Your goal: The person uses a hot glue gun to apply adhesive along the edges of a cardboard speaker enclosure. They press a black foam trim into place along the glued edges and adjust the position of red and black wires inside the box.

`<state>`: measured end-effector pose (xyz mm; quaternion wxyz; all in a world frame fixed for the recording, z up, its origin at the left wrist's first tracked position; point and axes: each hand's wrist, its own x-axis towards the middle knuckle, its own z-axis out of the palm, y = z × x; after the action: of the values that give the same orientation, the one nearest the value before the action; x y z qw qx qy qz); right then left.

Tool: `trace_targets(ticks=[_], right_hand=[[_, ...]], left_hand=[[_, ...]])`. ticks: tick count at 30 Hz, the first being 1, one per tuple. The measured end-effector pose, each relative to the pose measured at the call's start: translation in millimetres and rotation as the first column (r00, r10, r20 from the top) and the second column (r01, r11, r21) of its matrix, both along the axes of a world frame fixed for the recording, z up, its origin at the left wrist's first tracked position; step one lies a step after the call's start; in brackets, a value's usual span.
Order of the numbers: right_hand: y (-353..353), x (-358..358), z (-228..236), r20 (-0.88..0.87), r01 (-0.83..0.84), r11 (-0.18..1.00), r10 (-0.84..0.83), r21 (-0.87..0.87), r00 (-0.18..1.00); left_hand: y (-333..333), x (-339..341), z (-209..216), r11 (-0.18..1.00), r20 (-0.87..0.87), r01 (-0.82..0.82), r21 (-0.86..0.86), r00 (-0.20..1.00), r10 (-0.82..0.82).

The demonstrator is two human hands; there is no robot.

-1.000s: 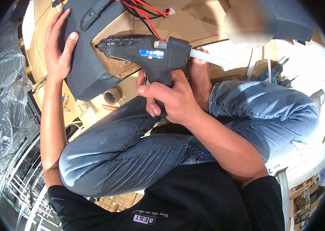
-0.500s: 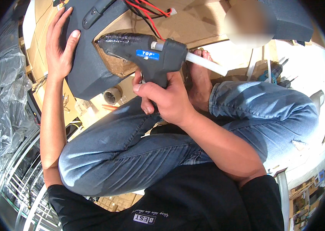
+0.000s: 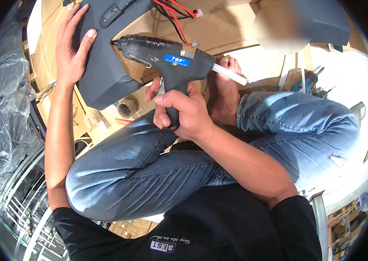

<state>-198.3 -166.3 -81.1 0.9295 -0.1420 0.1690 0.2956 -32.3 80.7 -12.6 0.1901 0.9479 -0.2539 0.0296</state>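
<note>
Left hand (image 3: 71, 61) lies spread wide along the left edge of a dark grey panel (image 3: 101, 82), thumb held away from the fingers and resting on the grey surface, nothing gripped. Right hand (image 3: 184, 111) is wrapped around the handle of a black glue gun (image 3: 149, 47), with fingers at the light-coloured trigger; whether they are squeezing it cannot be told. The glue gun is in front of the person, beyond the crossed legs in blue jeans (image 3: 110, 174), its nozzle pointing left toward the line where the grey panel meets a brown board (image 3: 219, 28). Whether the tip touches that edge is unclear. A blue label (image 3: 176, 60) marks its side, and a white glue stick (image 3: 232, 75) sticks out of its back end, slanting down to the right. Above the gun, red and black wires (image 3: 171, 13) hang over the brown board, and a black handle (image 3: 111, 15) is fixed to the grey panel. A bare foot (image 3: 226, 93) rests just right of the right hand. Below the panel stands a round cup (image 3: 127, 108), with an orange stick (image 3: 123, 121) near it. Clear plastic sheeting (image 3: 5, 117) hangs at far left, above a metal rack (image 3: 23, 209).
</note>
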Motion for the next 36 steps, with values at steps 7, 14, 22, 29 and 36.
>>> trace_targets(ticks=[7, 14, 22, 29, 36], right_hand=[[0.8, -1.0, -8.9, -0.043, 0.018, 1.000, -0.019, -0.021, 0.999], [2.9, -2.2, -15.2, -0.040, 0.029, 0.999, -0.030, -0.012, 0.999], [1.6, -1.3, -12.6, -0.062, 0.013, 1.000, -0.013, 0.001, 0.998], [-2.1, 2.7, -1.5, -0.042, -0.023, 1.000, 0.023, -0.008, 0.999], [-2.4, -0.4, -18.4, -0.112, 0.065, 0.998, -0.068, -0.027, 0.991]], left_hand=[[3.7, 0.7, -1.6, 1.000, 0.011, 0.013, -0.006, 1.000, -0.012], [0.8, 0.9, -0.8, 1.000, 0.007, 0.024, -0.020, 1.000, -0.024], [1.1, -0.8, -1.1, 1.000, 0.023, 0.005, -0.004, 1.000, -0.005], [-0.5, -0.7, 1.4, 0.999, 0.015, 0.008, -0.038, 1.000, -0.008], [3.2, 1.3, 1.4, 0.999, 0.052, 0.025, 0.022, 0.998, -0.026]])
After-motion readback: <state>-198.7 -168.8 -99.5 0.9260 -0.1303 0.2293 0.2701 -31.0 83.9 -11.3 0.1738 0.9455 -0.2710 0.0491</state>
